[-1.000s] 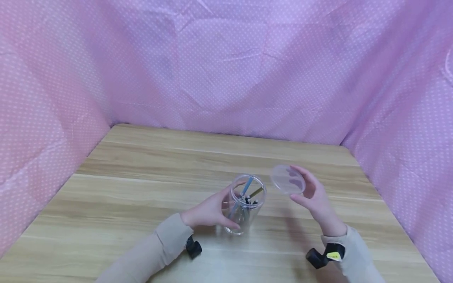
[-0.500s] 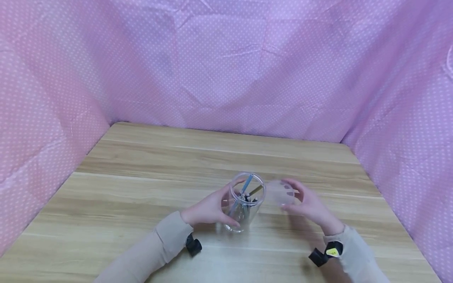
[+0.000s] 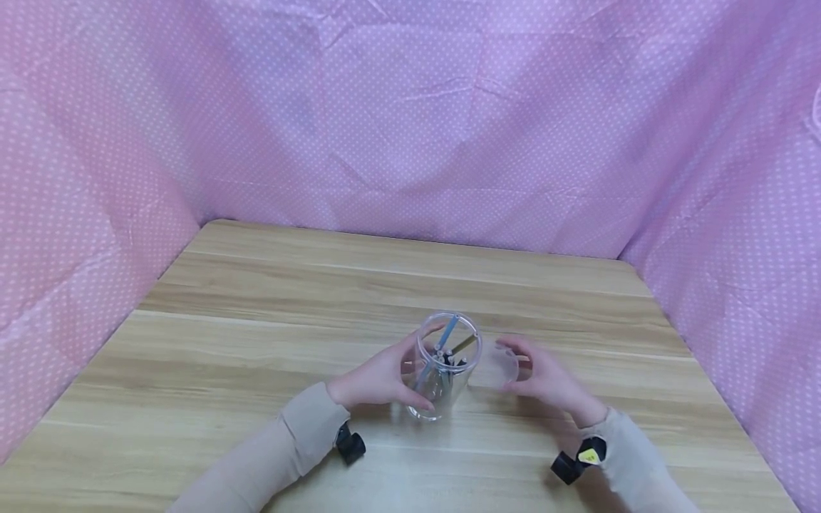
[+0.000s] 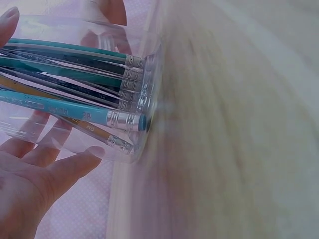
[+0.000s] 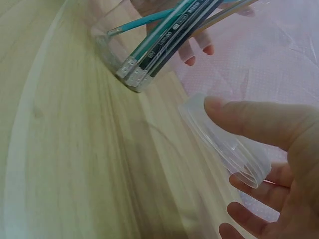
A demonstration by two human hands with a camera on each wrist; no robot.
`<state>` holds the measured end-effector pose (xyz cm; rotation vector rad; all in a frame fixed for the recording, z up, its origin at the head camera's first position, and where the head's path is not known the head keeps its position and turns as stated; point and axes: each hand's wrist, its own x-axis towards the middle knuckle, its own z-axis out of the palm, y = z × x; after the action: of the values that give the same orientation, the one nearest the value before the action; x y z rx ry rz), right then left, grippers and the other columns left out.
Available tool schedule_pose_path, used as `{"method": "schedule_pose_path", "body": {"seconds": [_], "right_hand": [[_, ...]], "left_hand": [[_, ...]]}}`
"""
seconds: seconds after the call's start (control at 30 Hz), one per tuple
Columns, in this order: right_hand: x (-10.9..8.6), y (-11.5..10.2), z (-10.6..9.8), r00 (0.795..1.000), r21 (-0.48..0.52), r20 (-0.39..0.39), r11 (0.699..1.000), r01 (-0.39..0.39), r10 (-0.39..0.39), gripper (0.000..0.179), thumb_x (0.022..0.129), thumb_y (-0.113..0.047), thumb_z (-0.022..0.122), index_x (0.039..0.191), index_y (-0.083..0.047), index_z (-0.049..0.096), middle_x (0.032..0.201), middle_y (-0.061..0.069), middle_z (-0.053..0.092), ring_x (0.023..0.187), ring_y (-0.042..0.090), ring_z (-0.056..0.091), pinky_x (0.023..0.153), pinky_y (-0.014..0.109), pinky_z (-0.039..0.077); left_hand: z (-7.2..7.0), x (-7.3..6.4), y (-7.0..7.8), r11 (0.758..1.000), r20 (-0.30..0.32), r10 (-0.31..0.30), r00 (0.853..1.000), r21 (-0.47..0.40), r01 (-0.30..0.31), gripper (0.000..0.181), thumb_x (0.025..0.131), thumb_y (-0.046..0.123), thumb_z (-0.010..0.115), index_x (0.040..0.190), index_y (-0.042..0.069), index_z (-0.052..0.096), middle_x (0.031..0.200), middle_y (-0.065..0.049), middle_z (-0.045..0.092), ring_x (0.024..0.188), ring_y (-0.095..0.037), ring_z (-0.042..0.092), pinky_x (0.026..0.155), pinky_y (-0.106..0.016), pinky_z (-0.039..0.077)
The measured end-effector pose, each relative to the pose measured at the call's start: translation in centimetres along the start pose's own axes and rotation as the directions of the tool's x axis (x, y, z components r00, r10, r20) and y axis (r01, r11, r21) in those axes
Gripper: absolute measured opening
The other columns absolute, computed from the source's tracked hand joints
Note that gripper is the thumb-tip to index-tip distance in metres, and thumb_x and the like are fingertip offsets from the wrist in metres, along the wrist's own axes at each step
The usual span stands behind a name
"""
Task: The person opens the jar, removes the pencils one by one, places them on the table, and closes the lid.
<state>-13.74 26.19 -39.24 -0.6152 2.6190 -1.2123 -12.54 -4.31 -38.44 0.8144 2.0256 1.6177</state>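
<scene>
My left hand point(image 3: 378, 374) grips a clear jar point(image 3: 428, 412) from its left side, thumb in front and fingers behind. The jar has no lid on its mouth. Several pencils point(image 4: 75, 107) lean inside it, green, dark, blue and yellowish; their metal-banded ends are at the bottom in the left wrist view. Right of the jar, my right hand point(image 3: 548, 377) pinches a translucent round lid point(image 5: 224, 139) by its edge, between thumb and fingers. The lid is tilted up on its side, low over the table. In the head view the lid sits close beside the jar.
A wood-grain table point(image 3: 288, 285) lies under both hands. Pink dotted cloth point(image 3: 410, 128) hangs behind it and at both sides. Each wrist carries a small black camera, such as the left one point(image 3: 350, 447).
My right hand has brought the lid down and left, from above right of the jar to low beside it. The left hand and jar have stayed in place.
</scene>
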Motion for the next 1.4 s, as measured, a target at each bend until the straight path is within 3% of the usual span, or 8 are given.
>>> {"method": "schedule_pose_path", "body": {"seconds": [0.33,0.67,0.8,1.07,1.4], "right_hand": [[-0.1,0.2,0.5,1.0,-0.078,0.02,0.997,-0.022,0.024,0.076,0.07,-0.025,0.082,0.132,0.002,0.047,0.128,0.02,0.056,0.115,0.037,0.054,0.098,0.056,0.041],[-0.1,0.0,1.0,0.999,-0.133,0.041,0.991,-0.007,0.012,0.076,0.069,-0.026,0.083,0.132,0.001,0.049,0.129,0.017,0.055,0.114,0.031,0.054,0.098,0.05,0.043],[0.0,-0.2,1.2,1.0,-0.203,0.028,0.979,-0.001,0.007,0.076,0.067,-0.023,0.084,0.13,0.002,0.05,0.125,0.017,0.058,0.111,0.03,0.056,0.095,0.049,0.046],[0.0,-0.6,1.5,1.0,-0.29,-0.001,0.957,0.024,-0.025,0.075,0.063,-0.022,0.086,0.125,0.005,0.053,0.119,0.018,0.06,0.106,0.031,0.056,0.09,0.047,0.047],[0.1,-0.4,1.8,0.999,-0.322,0.001,0.946,0.038,-0.04,0.075,0.06,-0.023,0.087,0.124,0.002,0.055,0.124,0.017,0.059,0.113,0.035,0.051,0.094,0.052,0.044]], "left_hand": [[0.5,0.0,0.0,0.999,-0.003,0.003,1.0,-0.032,-0.003,0.116,0.063,0.0,0.083,0.148,0.041,0.016,0.137,-0.002,0.05,0.129,-0.018,0.046,0.112,-0.044,0.033],[0.4,-0.1,-0.1,1.0,-0.006,0.011,1.0,-0.01,-0.011,0.116,0.064,0.002,0.083,0.151,0.033,0.013,0.136,-0.005,0.049,0.128,-0.022,0.048,0.111,-0.044,0.034],[0.4,0.1,-0.1,1.0,-0.005,0.026,1.0,-0.007,-0.026,0.117,0.064,0.003,0.084,0.151,0.031,0.012,0.135,-0.008,0.047,0.128,-0.026,0.048,0.11,-0.046,0.035],[0.3,0.0,0.0,1.0,-0.011,0.004,1.0,-0.023,-0.004,0.117,0.063,0.001,0.084,0.151,0.034,0.013,0.138,-0.01,0.045,0.13,-0.03,0.046,0.108,-0.047,0.036],[0.1,0.1,-0.3,0.999,-0.007,0.013,1.0,-0.033,-0.014,0.117,0.063,-0.001,0.083,0.151,0.03,0.013,0.139,-0.011,0.045,0.13,-0.03,0.046,0.108,-0.046,0.037]]}}
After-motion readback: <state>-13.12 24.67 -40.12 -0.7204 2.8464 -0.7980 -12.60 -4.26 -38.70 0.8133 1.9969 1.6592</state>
